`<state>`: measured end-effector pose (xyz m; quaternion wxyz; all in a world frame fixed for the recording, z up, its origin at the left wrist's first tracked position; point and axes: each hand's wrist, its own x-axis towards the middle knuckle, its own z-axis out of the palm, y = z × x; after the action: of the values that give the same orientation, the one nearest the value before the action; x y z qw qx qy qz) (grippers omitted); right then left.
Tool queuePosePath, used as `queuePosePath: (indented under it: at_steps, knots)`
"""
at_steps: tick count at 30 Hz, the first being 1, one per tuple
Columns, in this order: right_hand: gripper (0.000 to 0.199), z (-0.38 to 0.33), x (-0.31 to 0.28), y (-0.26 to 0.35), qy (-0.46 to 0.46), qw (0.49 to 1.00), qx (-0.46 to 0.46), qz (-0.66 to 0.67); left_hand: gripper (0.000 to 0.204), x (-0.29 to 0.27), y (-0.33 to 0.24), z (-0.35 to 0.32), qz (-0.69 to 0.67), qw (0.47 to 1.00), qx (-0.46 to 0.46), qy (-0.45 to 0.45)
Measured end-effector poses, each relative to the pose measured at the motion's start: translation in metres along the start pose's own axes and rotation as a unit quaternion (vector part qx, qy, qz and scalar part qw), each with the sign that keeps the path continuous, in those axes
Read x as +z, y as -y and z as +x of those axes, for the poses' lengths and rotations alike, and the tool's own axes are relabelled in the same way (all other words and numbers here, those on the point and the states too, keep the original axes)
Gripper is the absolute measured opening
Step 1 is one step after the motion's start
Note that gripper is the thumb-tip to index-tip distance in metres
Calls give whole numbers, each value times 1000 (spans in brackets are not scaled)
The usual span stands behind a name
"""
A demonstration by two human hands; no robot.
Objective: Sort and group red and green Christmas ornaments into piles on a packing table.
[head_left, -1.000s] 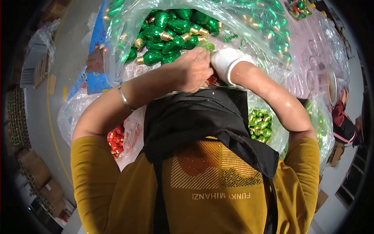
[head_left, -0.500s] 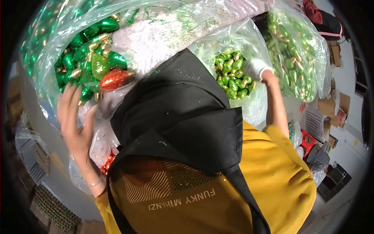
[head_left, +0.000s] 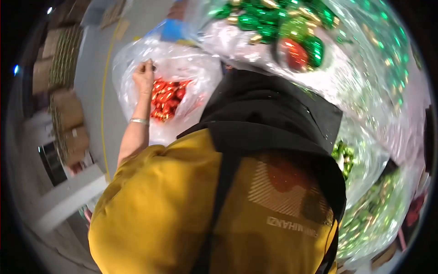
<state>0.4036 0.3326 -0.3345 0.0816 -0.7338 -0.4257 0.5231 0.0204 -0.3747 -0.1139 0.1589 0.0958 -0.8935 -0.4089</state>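
Far out to the left of the hands run stacked cardboard boxes (head_left: 68,132) along a grey floor (head_left: 93,77) marked with a yellow line. The left hand (head_left: 144,75), a thin bracelet (head_left: 138,121) on its wrist, pinches the rim of a clear plastic bag (head_left: 182,68), fingers clenched on the film. Just right of and below that hand, inside the bag, lie red foil-wrapped sweets (head_left: 166,98). Further right, a black apron (head_left: 273,118) hangs over a mustard shirt (head_left: 155,210). Above and right, bigger clear bags hold green foil sweets (head_left: 255,18). The right hand is out of sight
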Motion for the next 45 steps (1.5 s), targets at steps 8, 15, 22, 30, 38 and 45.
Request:
queuePosePath:
  at_steps: [8,15,22,30,38,45]
  knots:
    - [33,-154,-26,89,346,930,-119,39,28,-13,124,-97,283,922,-136,227]
    - [46,-304,38,231,351,821,-433,-123,43,42,187,-99,235,877,4,420]
    - [23,-437,130,267,258,472,-747,-390,49,36,150,-64,408,707,218,534]
    - [18,-424,146,266,304,514,-632,-494,44,-41,2,-4,222,933,164,230]
    - [19,-409,145,268,406,546,-615,-399,40,84,-330,-10,-58,793,505,335]
    - [22,-402,145,251,349,527,-695,-343,33,213,-322,-25,-6,766,543,343]
